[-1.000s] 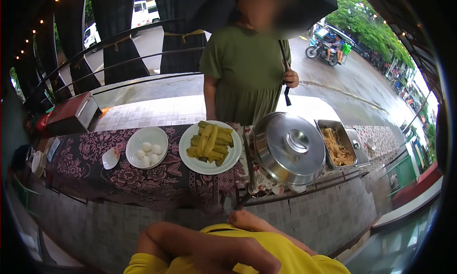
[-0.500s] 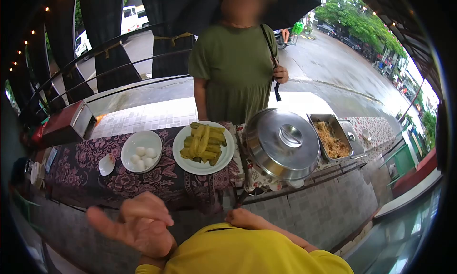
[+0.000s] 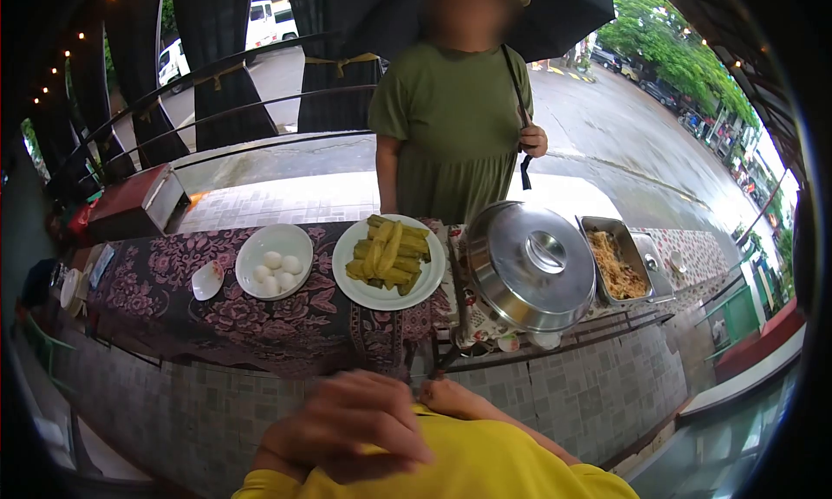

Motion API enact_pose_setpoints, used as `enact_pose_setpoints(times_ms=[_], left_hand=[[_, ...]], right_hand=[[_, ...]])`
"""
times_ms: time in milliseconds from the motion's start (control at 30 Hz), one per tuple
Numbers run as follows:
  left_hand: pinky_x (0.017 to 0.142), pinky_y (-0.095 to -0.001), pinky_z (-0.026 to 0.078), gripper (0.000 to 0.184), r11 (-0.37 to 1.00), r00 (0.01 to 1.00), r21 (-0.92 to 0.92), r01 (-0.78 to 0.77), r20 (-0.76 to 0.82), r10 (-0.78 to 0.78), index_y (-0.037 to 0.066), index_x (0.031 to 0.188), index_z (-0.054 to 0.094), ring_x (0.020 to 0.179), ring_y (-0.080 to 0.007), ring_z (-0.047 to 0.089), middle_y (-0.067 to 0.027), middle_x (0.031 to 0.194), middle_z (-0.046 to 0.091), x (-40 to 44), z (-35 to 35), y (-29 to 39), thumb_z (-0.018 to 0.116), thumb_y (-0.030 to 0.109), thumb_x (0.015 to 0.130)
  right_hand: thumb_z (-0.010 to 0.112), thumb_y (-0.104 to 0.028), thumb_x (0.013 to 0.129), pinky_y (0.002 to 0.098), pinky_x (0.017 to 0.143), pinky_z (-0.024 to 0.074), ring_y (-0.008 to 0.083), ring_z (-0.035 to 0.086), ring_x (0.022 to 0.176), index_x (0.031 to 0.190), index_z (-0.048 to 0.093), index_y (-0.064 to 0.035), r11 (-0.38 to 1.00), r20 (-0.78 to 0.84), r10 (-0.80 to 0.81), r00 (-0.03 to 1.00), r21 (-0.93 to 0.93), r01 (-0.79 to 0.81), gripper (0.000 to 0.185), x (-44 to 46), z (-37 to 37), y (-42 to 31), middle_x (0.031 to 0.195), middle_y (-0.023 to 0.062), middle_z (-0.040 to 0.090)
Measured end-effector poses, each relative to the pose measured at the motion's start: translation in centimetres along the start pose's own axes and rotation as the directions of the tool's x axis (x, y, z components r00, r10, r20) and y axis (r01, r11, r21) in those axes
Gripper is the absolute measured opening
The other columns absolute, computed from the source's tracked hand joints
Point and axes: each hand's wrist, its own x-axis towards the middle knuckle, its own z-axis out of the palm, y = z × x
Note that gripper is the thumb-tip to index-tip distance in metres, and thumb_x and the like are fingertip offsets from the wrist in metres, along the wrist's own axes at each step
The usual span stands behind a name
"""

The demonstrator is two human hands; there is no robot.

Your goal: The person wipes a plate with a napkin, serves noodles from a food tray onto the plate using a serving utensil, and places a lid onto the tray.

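Observation:
My left hand (image 3: 355,425) is in the air in front of my yellow shirt (image 3: 485,464), blurred by motion. Its fingers are loosely bent and apart, and I see nothing in them. Close to my waist, my right hand (image 3: 451,398) has its fingers curled in; whatever they may hold is hidden. Beyond the hands, a white plate (image 3: 344,290) carries a stack of yellow-green leaf-wrapped bundles (image 3: 390,255). Left of it stand a white bowl (image 3: 251,255) with several peeled eggs (image 3: 271,281) and a small white dish (image 3: 208,281).
A large lidded metal pot (image 3: 511,261) and a metal tray (image 3: 600,225) of noodle-like food (image 3: 620,269) stand on the right. A patterned cloth (image 3: 234,326) covers the left table. Across it stands a person in a green dress (image 3: 451,126), a hand (image 3: 533,140) on a strap. A railing (image 3: 251,100) runs behind.
My left hand has swung right, from beside my body to in front of it, and its outstretched finger is now bent. My view has turned slightly left. My right hand stays put.

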Motion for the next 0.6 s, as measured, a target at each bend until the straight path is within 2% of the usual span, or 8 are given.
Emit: enact_pose_setpoints(times_ms=[33,133,233,367,467,500,567,600], left_hand=[[0.051,-0.0294,0.045,0.016,0.997,0.99,-0.083,0.011,0.139,0.001,0.01,0.09,0.064,0.06,-0.0166,0.058,-0.0037,0.065,0.056,0.7,0.5,-0.1,0.071,0.012,0.076],[0.054,-0.0311,0.044,0.014,0.935,0.934,-0.356,0.01,0.338,0.119,0.003,0.084,0.064,0.06,-0.0233,0.058,-0.008,0.072,0.06,2.1,1.8,-0.3,0.062,0.017,0.086],[0.049,-0.0314,0.043,0.012,0.913,0.937,-0.406,-0.043,0.302,0.178,0.003,0.083,0.066,0.055,-0.0228,0.058,-0.0084,0.071,0.062,2.0,3.0,-0.8,0.065,0.015,0.084],[0.045,-0.0302,0.045,0.012,0.95,0.919,-0.303,0.071,0.39,0.055,0.005,0.078,0.068,0.047,-0.0206,0.054,-0.0059,0.066,0.062,2.9,2.5,-0.1,0.067,0.017,0.081],[0.046,-0.031,0.045,0.009,0.999,0.989,0.043,0.029,0.142,-0.035,0.003,0.085,0.067,0.05,-0.0192,0.056,-0.0075,0.072,0.064,1.9,0.5,1.7,0.061,0.011,0.085],[0.048,-0.031,0.045,0.009,0.983,0.987,-0.091,-0.16,-0.034,0.158,0.003,0.086,0.066,0.054,-0.0186,0.057,-0.0083,0.073,0.065,1.2,-0.1,1.6,0.061,0.01,0.085],[0.049,-0.0309,0.046,0.01,0.904,0.921,-0.192,-0.383,-0.151,0.358,0.003,0.09,0.065,0.057,-0.0178,0.059,-0.009,0.074,0.065,0.4,-1.3,2.1,0.06,0.01,0.085],[0.049,-0.0306,0.046,0.011,0.892,0.914,-0.2,-0.405,-0.072,0.399,0.004,0.093,0.064,0.057,-0.0178,0.059,-0.0089,0.073,0.065,0.4,-1.9,2.7,0.061,0.01,0.084]], right_hand=[[0.052,-0.03,0.085,0.0478,0.078,0.0455,0.0403,0.059,0.087,0.091,0.061,0.0011,1.0,0.0,0.014,1.0,0.007,-0.014,0.033,0.0,0.0,-0.1,0.09,0.0234,0.062],[0.052,-0.03,0.085,0.0474,0.077,0.0454,0.0408,0.059,0.087,0.091,0.061,0.0008,0.999,-0.03,0.009,1.0,0.041,-0.008,0.033,0.1,0.7,0.6,0.088,0.0236,0.063],[0.05,-0.031,0.085,0.0457,0.077,0.0459,0.0392,0.06,0.089,0.093,0.061,-0.0046,0.999,-0.03,0.027,0.999,0.028,-0.026,0.03,0.1,0.8,0.6,0.088,0.0242,0.063],[0.051,-0.031,0.085,0.0456,0.078,0.0456,0.0391,0.059,0.09,0.094,0.061,-0.0035,0.999,-0.027,0.025,0.999,0.039,-0.024,0.03,-0.2,0.5,0.2,0.089,0.0236,0.063],[0.053,-0.03,0.085,0.0455,0.078,0.0455,0.0393,0.059,0.089,0.092,0.062,-0.0023,0.997,-0.055,0.005,0.998,0.077,0.0,0.03,-0.5,0.6,0.7,0.089,0.0227,0.063],[0.053,-0.03,0.085,0.0455,0.078,0.0458,0.0396,0.059,0.089,0.093,0.062,-0.0033,0.997,-0.06,0.0,0.998,0.079,0.005,0.029,-0.3,1.0,1.1,0.088,0.0233,0.063],[0.053,-0.03,0.085,0.0452,0.079,0.046,0.0397,0.06,0.089,0.093,0.062,-0.0041,0.997,-0.06,0.002,0.998,0.071,0.002,0.028,-0.1,1.0,1.0,0.087,0.0238,0.063],[0.054,-0.03,0.085,0.045,0.079,0.046,0.0395,0.06,0.089,0.093,0.062,-0.004,0.998,-0.056,0.01,0.998,0.062,-0.006,0.028,-0.2,0.7,0.5,0.087,0.0236,0.063]])
